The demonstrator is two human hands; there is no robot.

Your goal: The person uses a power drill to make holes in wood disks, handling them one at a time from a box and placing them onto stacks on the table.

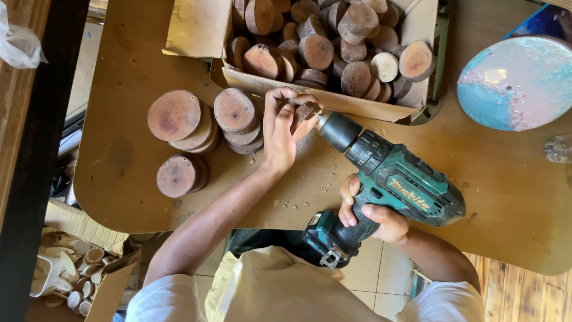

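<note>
My left hand (280,128) grips a small round wood slice (305,111) on edge, pressed down on the brown tabletop (125,155). My right hand (372,214) holds a teal and black cordless drill (390,188) by its handle. The drill's black chuck (338,130) points up and left, its tip against the slice. Just left of my left hand stand three stacks of larger wood slices (235,113), (179,119), (179,176).
An open cardboard box (333,98) heaped with several small wood slices sits right behind my hands. A round blue and pink disc (518,80) lies at the right, a clear glass object (559,149) below it. Wood chips dot the board. A box of pale pieces (65,274) sits on the floor, lower left.
</note>
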